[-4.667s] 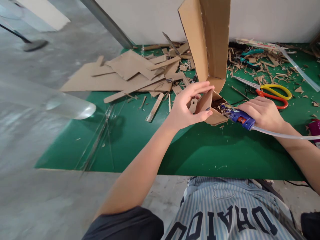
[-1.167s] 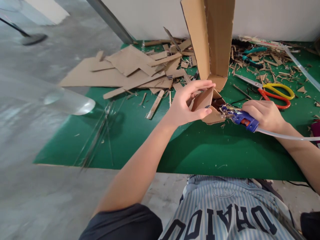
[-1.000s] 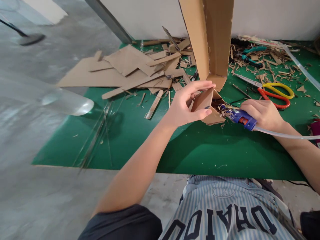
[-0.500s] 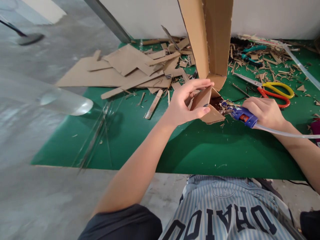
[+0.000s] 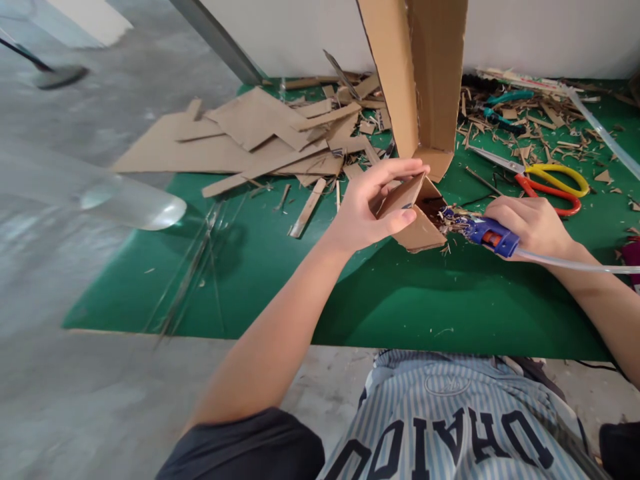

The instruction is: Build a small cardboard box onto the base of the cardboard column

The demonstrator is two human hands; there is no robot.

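Observation:
My left hand (image 5: pixel 373 203) is closed around a small folded cardboard piece (image 5: pixel 420 230), thumb on the near side and fingers over its top edge. In my right hand (image 5: pixel 527 223) is a blue hot glue gun (image 5: pixel 494 237) with a long clear glue stick (image 5: pixel 575 263) trailing from its back. Its nozzle, matted with cardboard shreds, points left into the open side of the folded piece. Whether the tip touches the cardboard inside I cannot tell. Just behind, a tall cardboard channel (image 5: pixel 435 87) stands upright on the green table (image 5: pixel 250 287).
Scissors (image 5: pixel 545 183) with red and yellow handles lie beyond my right hand. Teal-handled pliers (image 5: pixel 505 107) rest among scraps at the back right. Cut cardboard sheets (image 5: pixel 255 127) cover the back left. A blurred clear tube (image 5: pixel 130 200) juts over the left edge.
The folded cardboard piece has tilted slightly and shifted a little left and down. The glue gun has turned slightly, its rear moving a little right.

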